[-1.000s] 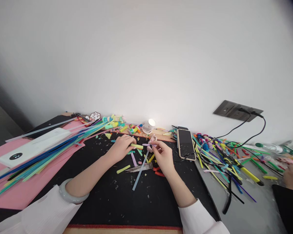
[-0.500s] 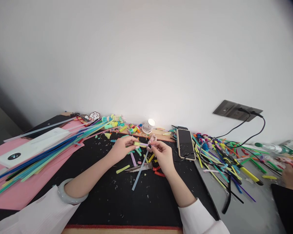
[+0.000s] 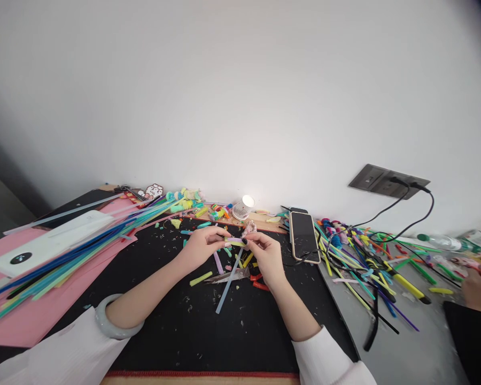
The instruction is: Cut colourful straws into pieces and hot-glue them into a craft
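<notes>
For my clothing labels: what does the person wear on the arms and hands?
The left sleeve and right sleeve are white, seemingly ribbed. A pale grey bangle circles the left wrist. The left hand and right hand are gloveless; a right fingernail looks painted dark.

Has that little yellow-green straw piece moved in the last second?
Yes. The left hand carried the yellow-green straw piece right, toward the phone, to the right hand.
</notes>
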`<state>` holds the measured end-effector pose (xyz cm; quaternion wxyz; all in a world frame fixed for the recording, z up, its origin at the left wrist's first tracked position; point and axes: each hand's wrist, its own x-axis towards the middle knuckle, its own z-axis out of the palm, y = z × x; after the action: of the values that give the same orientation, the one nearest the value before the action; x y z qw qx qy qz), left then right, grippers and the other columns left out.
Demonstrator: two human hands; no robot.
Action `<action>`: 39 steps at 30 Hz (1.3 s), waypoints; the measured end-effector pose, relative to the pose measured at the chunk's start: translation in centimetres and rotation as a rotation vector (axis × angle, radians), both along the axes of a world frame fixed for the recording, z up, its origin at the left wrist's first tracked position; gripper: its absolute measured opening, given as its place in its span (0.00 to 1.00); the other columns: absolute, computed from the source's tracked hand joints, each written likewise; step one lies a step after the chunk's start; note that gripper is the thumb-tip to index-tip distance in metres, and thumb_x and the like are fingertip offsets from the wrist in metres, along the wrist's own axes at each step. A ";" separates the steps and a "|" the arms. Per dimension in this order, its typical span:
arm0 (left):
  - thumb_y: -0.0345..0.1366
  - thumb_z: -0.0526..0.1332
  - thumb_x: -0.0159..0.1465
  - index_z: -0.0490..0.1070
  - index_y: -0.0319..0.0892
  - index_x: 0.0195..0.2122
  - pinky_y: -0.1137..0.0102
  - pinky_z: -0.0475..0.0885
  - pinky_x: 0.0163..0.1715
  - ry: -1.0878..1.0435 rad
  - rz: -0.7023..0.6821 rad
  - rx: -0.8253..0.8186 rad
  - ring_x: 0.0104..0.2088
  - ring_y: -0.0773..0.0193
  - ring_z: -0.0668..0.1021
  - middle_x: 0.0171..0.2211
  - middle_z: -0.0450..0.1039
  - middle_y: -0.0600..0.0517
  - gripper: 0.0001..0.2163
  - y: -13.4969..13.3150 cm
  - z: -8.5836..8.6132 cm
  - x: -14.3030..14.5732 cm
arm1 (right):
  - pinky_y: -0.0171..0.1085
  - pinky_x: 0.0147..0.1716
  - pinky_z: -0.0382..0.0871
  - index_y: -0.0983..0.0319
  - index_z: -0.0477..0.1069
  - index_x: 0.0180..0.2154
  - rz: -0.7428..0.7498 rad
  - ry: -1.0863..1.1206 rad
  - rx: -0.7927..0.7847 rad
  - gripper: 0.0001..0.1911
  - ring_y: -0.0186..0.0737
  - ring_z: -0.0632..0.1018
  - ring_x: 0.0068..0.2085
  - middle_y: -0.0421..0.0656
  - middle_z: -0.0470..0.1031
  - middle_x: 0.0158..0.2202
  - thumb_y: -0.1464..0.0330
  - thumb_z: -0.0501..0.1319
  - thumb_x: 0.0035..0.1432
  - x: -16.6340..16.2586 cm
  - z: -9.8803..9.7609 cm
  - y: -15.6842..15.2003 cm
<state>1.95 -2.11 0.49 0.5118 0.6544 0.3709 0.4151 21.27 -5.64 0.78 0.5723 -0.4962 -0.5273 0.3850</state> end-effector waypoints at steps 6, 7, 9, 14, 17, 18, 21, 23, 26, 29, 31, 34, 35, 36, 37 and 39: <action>0.41 0.70 0.53 0.75 0.41 0.36 0.58 0.76 0.47 -0.081 -0.034 -0.047 0.42 0.51 0.82 0.39 0.81 0.46 0.13 -0.2 0.1 0.2 | 0.39 0.40 0.71 0.60 0.79 0.27 -0.017 -0.072 0.081 0.04 0.43 0.76 0.42 0.45 0.76 0.38 0.67 0.66 0.50 0.1 -0.3 0.2; 0.41 0.70 0.53 0.75 0.41 0.36 0.57 0.76 0.47 -0.086 -0.036 -0.055 0.42 0.51 0.82 0.39 0.81 0.45 0.13 -0.3 0.1 0.2 | 0.40 0.41 0.71 0.60 0.79 0.27 -0.017 -0.081 0.082 0.04 0.43 0.76 0.42 0.45 0.76 0.38 0.67 0.66 0.50 0.1 -0.2 0.2; 0.43 0.70 0.53 0.76 0.40 0.35 0.57 0.76 0.47 -0.089 -0.033 -0.052 0.42 0.51 0.82 0.39 0.82 0.45 0.13 -0.4 0.3 0.2 | 0.40 0.43 0.71 0.60 0.79 0.27 -0.017 -0.093 0.087 0.04 0.43 0.76 0.42 0.45 0.76 0.38 0.67 0.65 0.50 0.0 -0.1 0.1; 0.45 0.68 0.56 0.77 0.41 0.34 0.59 0.76 0.46 -0.083 -0.020 -0.020 0.40 0.53 0.82 0.37 0.81 0.47 0.13 -0.5 0.4 0.2 | 0.40 0.42 0.71 0.60 0.78 0.26 -0.011 -0.114 0.087 0.04 0.42 0.76 0.41 0.44 0.75 0.37 0.67 0.65 0.49 -0.1 0.2 0.0; 0.45 0.68 0.56 0.76 0.41 0.34 0.60 0.77 0.45 -0.076 -0.017 -0.030 0.40 0.53 0.82 0.37 0.81 0.47 0.13 -0.5 0.4 0.2 | 0.39 0.41 0.70 0.60 0.78 0.27 -0.005 -0.116 0.092 0.04 0.43 0.76 0.42 0.44 0.75 0.37 0.66 0.66 0.49 -0.1 0.1 0.0; 0.45 0.68 0.56 0.76 0.41 0.34 0.60 0.76 0.46 -0.079 -0.014 -0.036 0.41 0.53 0.82 0.37 0.81 0.47 0.13 -0.5 0.5 0.2 | 0.39 0.40 0.70 0.60 0.77 0.27 -0.004 -0.114 0.092 0.04 0.42 0.76 0.41 0.44 0.75 0.37 0.66 0.66 0.49 -0.1 0.0 0.1; 0.45 0.68 0.55 0.75 0.41 0.34 0.59 0.76 0.47 -0.090 0.001 -0.048 0.42 0.52 0.82 0.38 0.81 0.47 0.13 -0.5 0.6 0.2 | 0.37 0.35 0.69 0.60 0.76 0.30 0.002 -0.095 0.055 0.06 0.38 0.74 0.34 0.43 0.76 0.36 0.65 0.67 0.49 0.0 -0.3 0.2; 0.45 0.68 0.55 0.74 0.41 0.35 0.59 0.75 0.47 -0.087 0.012 -0.050 0.43 0.52 0.82 0.39 0.80 0.47 0.13 -0.5 0.7 0.2 | 0.36 0.30 0.67 0.60 0.75 0.34 0.006 -0.075 -0.002 0.10 0.36 0.73 0.29 0.41 0.76 0.32 0.64 0.67 0.49 0.1 -0.4 0.2; 0.45 0.68 0.55 0.74 0.41 0.35 0.60 0.76 0.46 -0.084 0.040 -0.060 0.42 0.53 0.82 0.39 0.80 0.47 0.13 -0.3 0.6 0.1 | 0.35 0.26 0.65 0.61 0.73 0.39 -0.013 -0.068 -0.050 0.15 0.38 0.74 0.28 0.40 0.75 0.28 0.60 0.65 0.52 0.2 -0.2 0.1; 0.45 0.66 0.55 0.74 0.41 0.36 0.60 0.76 0.44 -0.076 0.071 -0.047 0.40 0.53 0.82 0.38 0.81 0.46 0.14 0.0 0.3 0.0 | 0.38 0.31 0.68 0.61 0.71 0.40 -0.122 -0.213 0.019 0.14 0.40 0.75 0.31 0.43 0.75 0.32 0.58 0.58 0.58 0.5 0.5 -0.1; 0.46 0.65 0.56 0.74 0.41 0.36 0.61 0.76 0.43 -0.058 0.099 -0.024 0.40 0.53 0.82 0.37 0.80 0.46 0.14 0.2 0.1 -0.2 | 0.41 0.39 0.69 0.61 0.71 0.40 -0.217 -0.446 0.109 0.12 0.43 0.75 0.38 0.46 0.75 0.38 0.63 0.53 0.60 0.8 0.9 -0.2; 0.45 0.63 0.57 0.74 0.42 0.36 0.62 0.76 0.41 0.012 0.154 0.008 0.40 0.53 0.82 0.37 0.80 0.47 0.13 0.5 -0.2 -0.4 | 0.47 0.48 0.64 0.61 0.71 0.43 -0.333 -0.864 0.064 0.15 0.50 0.72 0.49 0.49 0.73 0.46 0.69 0.54 0.54 1.2 1.4 -0.4; 0.45 0.62 0.57 0.74 0.42 0.36 0.62 0.76 0.40 0.046 0.171 0.021 0.39 0.53 0.82 0.37 0.80 0.47 0.12 0.5 -0.2 -0.4 | 0.48 0.49 0.63 0.60 0.71 0.45 -0.357 -0.977 -0.013 0.17 0.52 0.71 0.51 0.50 0.72 0.48 0.69 0.55 0.52 1.2 1.5 -0.5; 0.44 0.60 0.58 0.74 0.42 0.36 0.63 0.75 0.39 0.081 0.183 0.033 0.38 0.53 0.82 0.36 0.80 0.48 0.12 0.5 -0.2 -0.5 | 0.50 0.49 0.62 0.60 0.70 0.48 -0.367 -1.066 -0.102 0.20 0.53 0.70 0.51 0.50 0.71 0.50 0.69 0.56 0.51 1.2 1.6 -0.5; 0.44 0.59 0.58 0.74 0.43 0.36 0.63 0.75 0.38 0.117 0.188 0.044 0.36 0.54 0.82 0.35 0.80 0.49 0.11 0.5 -0.1 -0.5 | 0.51 0.48 0.61 0.60 0.69 0.50 -0.366 -1.131 -0.185 0.22 0.54 0.70 0.52 0.51 0.70 0.51 0.68 0.57 0.51 1.2 1.6 -0.6; 0.43 0.58 0.59 0.74 0.43 0.35 0.65 0.75 0.33 0.181 0.194 0.078 0.29 0.58 0.81 0.34 0.79 0.49 0.11 0.5 0.1 -0.6 | 0.52 0.48 0.61 0.60 0.68 0.52 -0.335 -1.203 -0.286 0.25 0.55 0.71 0.52 0.52 0.69 0.52 0.67 0.58 0.51 1.1 1.6 -0.6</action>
<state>1.32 -1.65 0.55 0.4076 0.6697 0.4608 0.4160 22.42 -6.24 2.36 0.1568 -0.7728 -0.6149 0.0110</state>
